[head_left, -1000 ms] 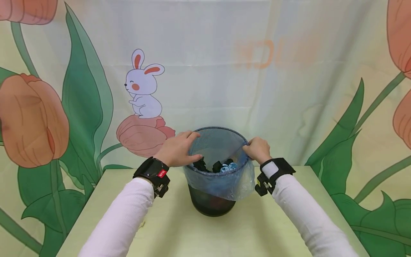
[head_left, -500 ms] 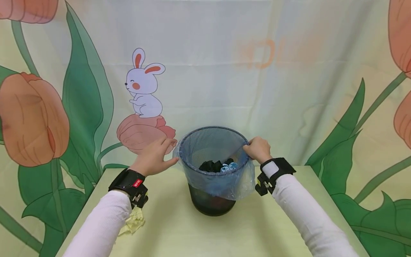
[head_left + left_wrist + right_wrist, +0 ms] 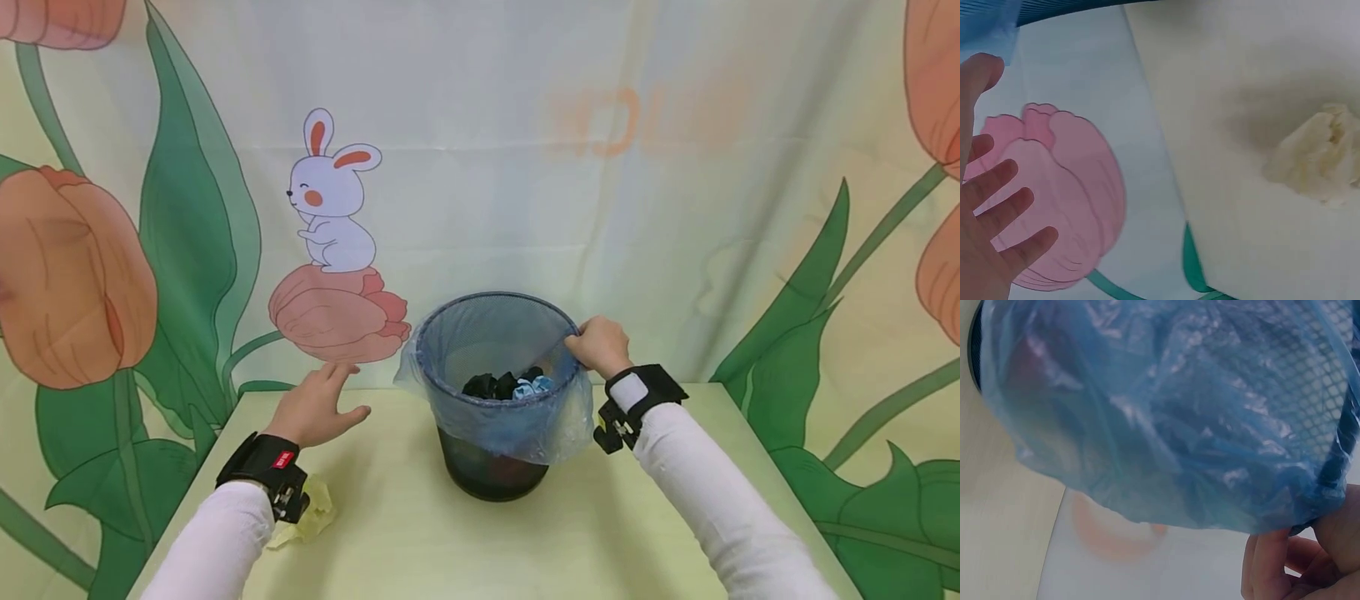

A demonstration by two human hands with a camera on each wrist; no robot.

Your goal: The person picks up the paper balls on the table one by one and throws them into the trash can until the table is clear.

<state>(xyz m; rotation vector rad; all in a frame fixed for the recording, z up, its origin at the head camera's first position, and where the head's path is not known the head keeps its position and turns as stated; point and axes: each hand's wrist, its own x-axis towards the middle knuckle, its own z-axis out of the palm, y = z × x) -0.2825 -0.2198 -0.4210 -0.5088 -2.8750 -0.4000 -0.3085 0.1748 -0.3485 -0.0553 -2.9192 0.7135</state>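
A dark mesh waste bin point(image 3: 491, 479) stands upright on the table, lined with a translucent blue bin bag point(image 3: 517, 429) folded over its rim. My right hand point(image 3: 602, 346) grips the rim and bag at the right side. In the right wrist view its fingers point(image 3: 1269, 562) curl at the rim under the bag point(image 3: 1172, 437). Left of the bin, my left hand point(image 3: 315, 404) is in the air with fingers spread, holding nothing. Below it lies a crumpled pale yellow paper point(image 3: 318, 508), partly hidden by the wrist in the head view. The same paper point(image 3: 1322, 153) shows whole-sided in the left wrist view.
Inside the bin lie crumpled black pieces point(image 3: 491, 385) and a crumpled light blue piece point(image 3: 532, 387). The pale table point(image 3: 420, 558) ends at the back against a printed curtain point(image 3: 480, 167) with tulips and a rabbit.
My left hand has moved away from over the bin rim, left and toward me, uncovering the yellow paper on the table. The right hand has stayed on the rim.
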